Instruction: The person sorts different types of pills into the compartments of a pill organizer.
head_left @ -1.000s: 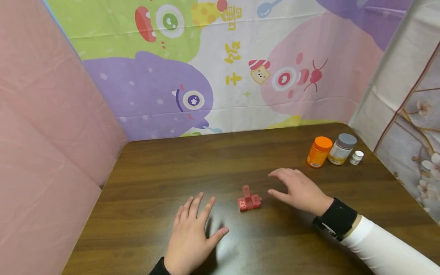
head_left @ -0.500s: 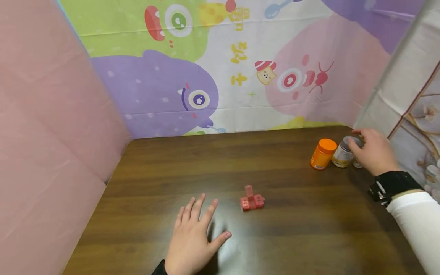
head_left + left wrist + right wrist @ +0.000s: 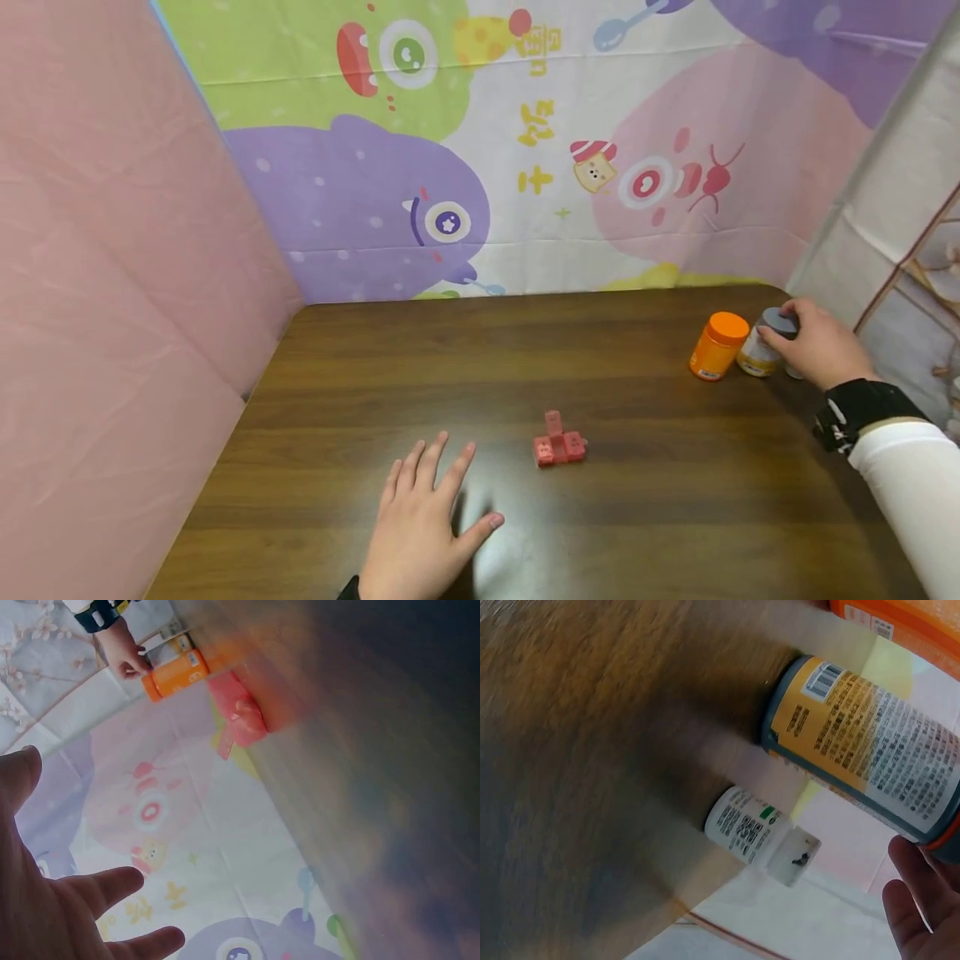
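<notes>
My right hand is at the grey-lidded bottle, thumb and fingers about its lid. In the right wrist view, this yellow-and-grey labelled bottle stands on the table, with fingertips by its cap. Beside it is a small white bottle, mostly covered by the hand in the head view. An orange bottle stands just left of the grey-lidded one. My left hand is spread with straight fingers, holding nothing. To its right lies a red pill organizer, its middle lid up.
The brown wooden table reaches back to a cartoon-printed cloth. A pink cloth hangs along the left side, and a floral one on the right, close to the right hand.
My right hand has gone from beside the pill organizer to the far right and taken hold of the grey-lidded bottle's lid. The left hand stays put; the head view has shifted slightly.
</notes>
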{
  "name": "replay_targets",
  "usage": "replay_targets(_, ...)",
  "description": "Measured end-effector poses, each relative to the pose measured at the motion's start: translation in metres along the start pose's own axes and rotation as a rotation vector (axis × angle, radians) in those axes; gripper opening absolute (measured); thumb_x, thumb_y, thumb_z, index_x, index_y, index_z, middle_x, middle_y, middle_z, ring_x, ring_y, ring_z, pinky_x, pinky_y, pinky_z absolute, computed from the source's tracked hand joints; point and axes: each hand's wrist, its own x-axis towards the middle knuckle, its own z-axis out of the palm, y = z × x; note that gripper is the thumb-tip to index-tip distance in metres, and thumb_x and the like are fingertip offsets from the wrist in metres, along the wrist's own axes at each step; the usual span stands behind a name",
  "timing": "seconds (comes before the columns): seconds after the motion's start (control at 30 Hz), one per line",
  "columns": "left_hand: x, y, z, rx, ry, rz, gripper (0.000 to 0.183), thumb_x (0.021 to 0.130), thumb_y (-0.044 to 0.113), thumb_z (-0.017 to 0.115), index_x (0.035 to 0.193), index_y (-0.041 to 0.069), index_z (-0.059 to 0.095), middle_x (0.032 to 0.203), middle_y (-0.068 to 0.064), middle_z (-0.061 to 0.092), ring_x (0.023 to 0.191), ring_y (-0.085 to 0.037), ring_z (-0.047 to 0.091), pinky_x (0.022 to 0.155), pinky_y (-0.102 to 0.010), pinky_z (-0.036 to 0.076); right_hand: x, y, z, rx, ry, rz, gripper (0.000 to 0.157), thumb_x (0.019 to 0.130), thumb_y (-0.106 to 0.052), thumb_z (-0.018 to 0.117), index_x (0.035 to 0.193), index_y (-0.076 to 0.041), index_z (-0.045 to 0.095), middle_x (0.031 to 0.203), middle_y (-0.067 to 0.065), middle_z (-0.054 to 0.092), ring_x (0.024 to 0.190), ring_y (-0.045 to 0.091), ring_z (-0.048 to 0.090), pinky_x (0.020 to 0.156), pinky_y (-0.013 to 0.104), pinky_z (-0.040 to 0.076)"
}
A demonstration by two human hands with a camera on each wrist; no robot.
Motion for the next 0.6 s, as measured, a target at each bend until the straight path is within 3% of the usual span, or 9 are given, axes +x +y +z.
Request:
replay_targets(0.17, -0.001, 0.0, 0.002, -0.01, 0.012, -0.001, 0.08, 0.082, 0.076, 0.048, 0.146, 0.03, 0.042, 0.151, -0.008, 0.034, 0.135, -0.031, 0.023, 0.106, -0.057, 0.025, -0.001, 0.0, 0.001, 0.01, 0.011, 0.005, 0.059, 0.093, -0.044, 0.058, 0.116, 0.009, 0.046, 0.107, 0.034, 0.052, 0.089, 0.045, 0.052, 0.072, 0.058, 0.04)
replay_targets(0.37, 0.0, 0.002, 0.005, -0.011, 0.008, -0.002, 0.082, 0.082, 0.078, 0.046, 0.147, 0.029, 0.041, 0.151, -0.007, 0.033, 0.135, -0.03, 0.023, 0.105, -0.057, 0.027, -0.012, -0.007, -0.004, 0.017, 0.089, -0.01, 0.044, 0.09, -0.038, 0.064, 0.097, 0.002, 0.047, 0.086, 0.022, 0.052, 0.071, 0.035, 0.049, 0.057, 0.04, 0.034)
replay_targets(0.6, 0.001, 0.005, 0.009, -0.038, 0.019, -0.002, 0.081, 0.081, 0.072, 0.056, 0.146, 0.027, 0.043, 0.151, -0.008, 0.034, 0.135, -0.031, 0.024, 0.104, -0.058, 0.029, -0.043, -0.039, -0.016, 0.031, 0.117, -0.046, 0.045, 0.084, -0.035, 0.071, 0.095, 0.002, 0.048, 0.085, 0.022, 0.053, 0.065, 0.034, 0.049, 0.051, 0.038, 0.034)
